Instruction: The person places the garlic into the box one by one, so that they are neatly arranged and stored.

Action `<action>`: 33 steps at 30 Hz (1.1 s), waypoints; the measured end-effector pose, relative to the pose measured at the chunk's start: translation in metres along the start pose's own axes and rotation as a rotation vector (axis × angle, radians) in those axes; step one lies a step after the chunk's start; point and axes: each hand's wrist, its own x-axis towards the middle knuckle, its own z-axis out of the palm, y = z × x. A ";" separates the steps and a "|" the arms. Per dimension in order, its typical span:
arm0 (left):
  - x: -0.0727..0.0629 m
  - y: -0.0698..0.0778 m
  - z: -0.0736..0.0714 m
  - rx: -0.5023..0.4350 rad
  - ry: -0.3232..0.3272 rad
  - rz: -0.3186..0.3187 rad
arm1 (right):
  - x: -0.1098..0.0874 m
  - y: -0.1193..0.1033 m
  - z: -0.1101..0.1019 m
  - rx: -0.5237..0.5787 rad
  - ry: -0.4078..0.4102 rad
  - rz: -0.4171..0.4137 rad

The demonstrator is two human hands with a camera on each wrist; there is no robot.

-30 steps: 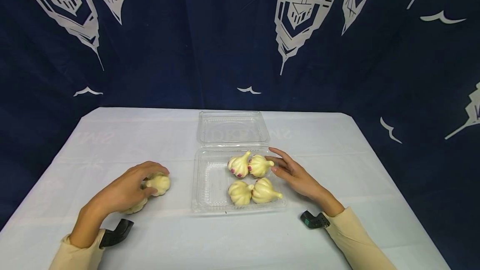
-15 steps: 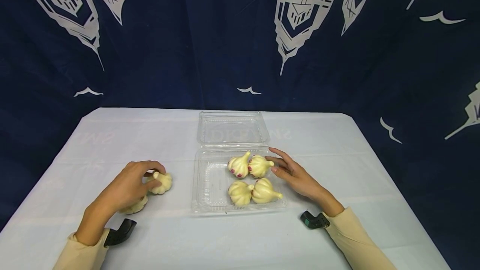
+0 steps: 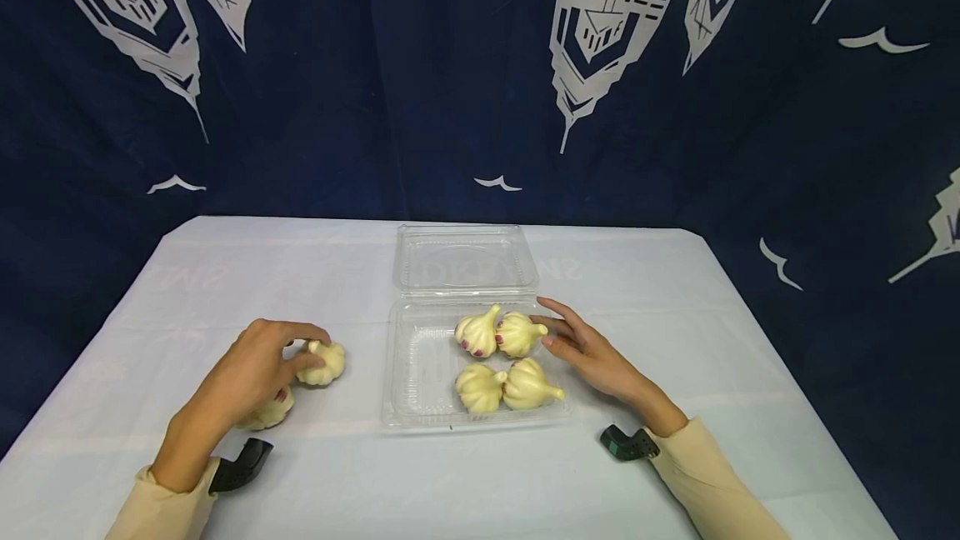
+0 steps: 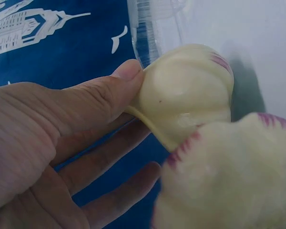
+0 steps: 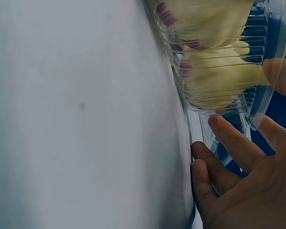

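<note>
I see the left hand (image 3: 255, 367) pinching one garlic bulb (image 3: 327, 363) by thumb and fingers, right hand (image 3: 596, 358) loosely spread beside the clear container (image 3: 422, 369), four bulbs (image 3: 531, 386) inside

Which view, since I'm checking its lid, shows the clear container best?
The head view: it frames nearly all the clear container, lid open. The right wrist view shows part of the base, cropped at the top; the left wrist view, just a piece at the top edge.

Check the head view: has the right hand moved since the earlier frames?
No. The right hand shows no visible shift either way against the white table, staying at the right side of the clear box.
</note>
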 end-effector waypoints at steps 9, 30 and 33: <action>0.002 0.005 -0.002 -0.025 0.093 0.115 | -0.002 0.002 0.000 -0.017 0.008 -0.002; 0.031 0.038 0.005 -0.087 0.190 0.282 | -0.002 0.001 -0.001 0.000 0.003 -0.022; 0.037 0.044 0.006 -0.112 0.191 0.282 | -0.001 0.001 -0.001 -0.002 0.004 -0.024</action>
